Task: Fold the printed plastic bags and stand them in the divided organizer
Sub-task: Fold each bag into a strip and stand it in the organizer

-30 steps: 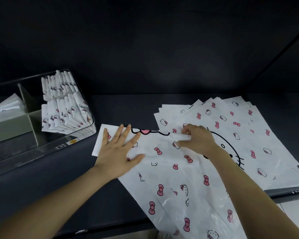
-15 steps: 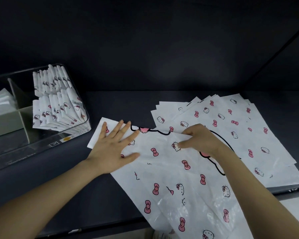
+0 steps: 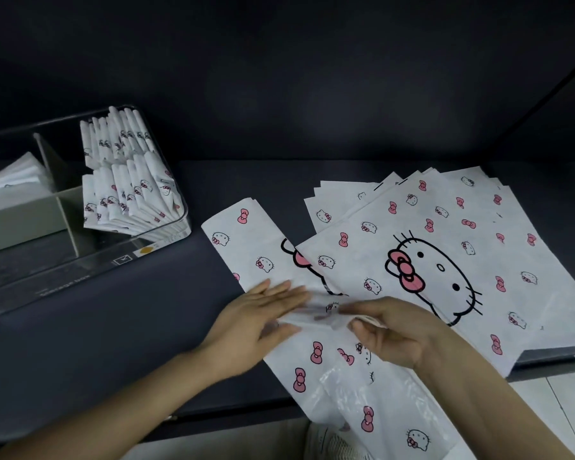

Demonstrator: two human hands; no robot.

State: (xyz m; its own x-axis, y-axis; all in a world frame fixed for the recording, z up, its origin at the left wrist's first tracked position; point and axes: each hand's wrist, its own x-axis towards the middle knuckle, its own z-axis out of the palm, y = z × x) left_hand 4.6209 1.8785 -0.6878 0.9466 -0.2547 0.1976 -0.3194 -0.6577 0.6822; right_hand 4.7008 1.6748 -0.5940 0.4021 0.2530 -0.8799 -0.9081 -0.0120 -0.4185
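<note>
A white plastic bag [image 3: 246, 247] printed with pink bows and cat faces lies folded into a long strip, running from the table's middle down over the front edge. My left hand [image 3: 263, 313] lies flat on the strip with straight fingers. My right hand [image 3: 389, 330] pinches the strip's edge just to the right of it. A fanned stack of flat printed bags [image 3: 445, 247] lies to the right. The clear divided organizer [image 3: 176, 224] stands at the left, its right compartment holding several folded bags [image 3: 127, 187] on end.
The organizer's left compartment holds a white folded item [image 3: 10, 177] behind a grey divider [image 3: 63, 207]. The dark table [image 3: 146, 327] ends at a front edge near my arms. A dark wall rises behind.
The bag has been folded lengthwise into a narrower strip. Both hands slid down toward me along it; the right hand changed from holding the top edge to pinching the middle.
</note>
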